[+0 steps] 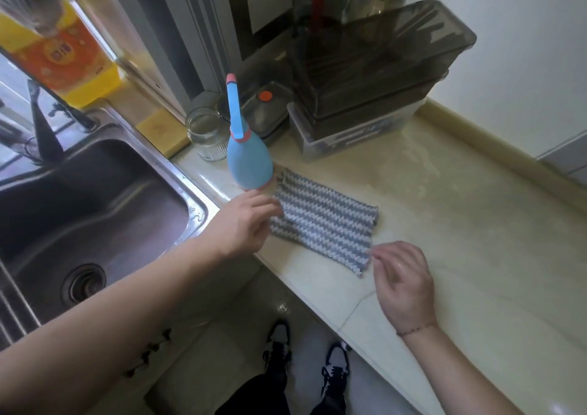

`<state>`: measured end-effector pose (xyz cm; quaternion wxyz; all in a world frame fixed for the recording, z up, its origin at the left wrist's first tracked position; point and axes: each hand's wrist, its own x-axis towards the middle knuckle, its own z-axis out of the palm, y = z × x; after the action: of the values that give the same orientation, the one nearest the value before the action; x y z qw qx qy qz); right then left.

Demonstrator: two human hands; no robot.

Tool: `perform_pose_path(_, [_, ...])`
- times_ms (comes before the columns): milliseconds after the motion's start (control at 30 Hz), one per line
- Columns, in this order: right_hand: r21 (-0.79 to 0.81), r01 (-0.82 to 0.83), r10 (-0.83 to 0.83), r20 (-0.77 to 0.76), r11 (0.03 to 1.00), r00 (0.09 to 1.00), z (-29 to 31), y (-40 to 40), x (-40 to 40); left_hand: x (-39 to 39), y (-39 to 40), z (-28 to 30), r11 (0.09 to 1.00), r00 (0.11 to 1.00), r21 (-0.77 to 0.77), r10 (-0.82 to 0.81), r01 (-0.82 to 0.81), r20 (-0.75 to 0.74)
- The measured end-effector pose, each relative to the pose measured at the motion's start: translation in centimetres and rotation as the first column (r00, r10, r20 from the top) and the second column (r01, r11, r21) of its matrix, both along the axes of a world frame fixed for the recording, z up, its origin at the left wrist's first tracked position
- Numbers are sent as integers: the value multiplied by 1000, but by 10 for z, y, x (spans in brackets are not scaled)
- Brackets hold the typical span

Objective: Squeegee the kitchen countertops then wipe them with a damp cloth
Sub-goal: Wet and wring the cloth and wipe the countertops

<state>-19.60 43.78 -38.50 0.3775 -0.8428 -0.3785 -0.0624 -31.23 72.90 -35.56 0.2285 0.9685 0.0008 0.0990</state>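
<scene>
A grey-and-white striped cloth (327,220) lies flat on the beige countertop (460,243) near its front edge. My left hand (244,220) hovers at the cloth's left edge, fingers apart and touching or nearly touching it. My right hand (403,281) is at the cloth's near right corner, fingers loosely curled, holding nothing that I can see. A blue squeegee (247,157) with a pink-trimmed handle stands upright just behind the cloth's left corner.
A steel sink (95,198) with a black tap lies to the left. A glass jar (206,131), a dark lidded box (266,109) and a large smoky-lidded container (371,74) stand at the back. The counter's front edge drops to the floor and my shoes.
</scene>
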Motion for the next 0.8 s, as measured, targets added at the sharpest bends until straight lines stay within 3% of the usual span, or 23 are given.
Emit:
perform_pose_path(200, [-164,40,-31,54,986,998,-1,54,39,57,-4,-14,989,974,133,96,-69,-207])
perform_pose_path(367, [-577,54,-89,-32,815,996,-6,69,67,73,-2,-16,976,922,162,191,-143,-338])
perform_pose_path(467, [-493,60,-85,-28,868,996,-7,64,66,86,-5,-6,971,884,201,207,-132,-419])
perform_pose_path(533, [-386,10,-72,-148,923,986,2,61,55,83,-3,5,977,916,201,147,-74,-373])
perform_pose_path(633, [-306,-43,-139,-549,951,824,39,50,35,71,5,31,989,912,138,97,-45,-398])
perform_pose_path(700, [-271,-75,-144,-705,960,695,64,44,11,76,8,51,974,902,227,125,-31,-413])
perform_pose_path(733, [-205,-43,-140,-793,978,593,71,44,-4,85,6,59,963,923,269,109,-7,-369])
perform_pose_path(800, [-71,139,-107,-957,988,270,79,57,-36,109,-1,68,968,955,243,15,60,-296])
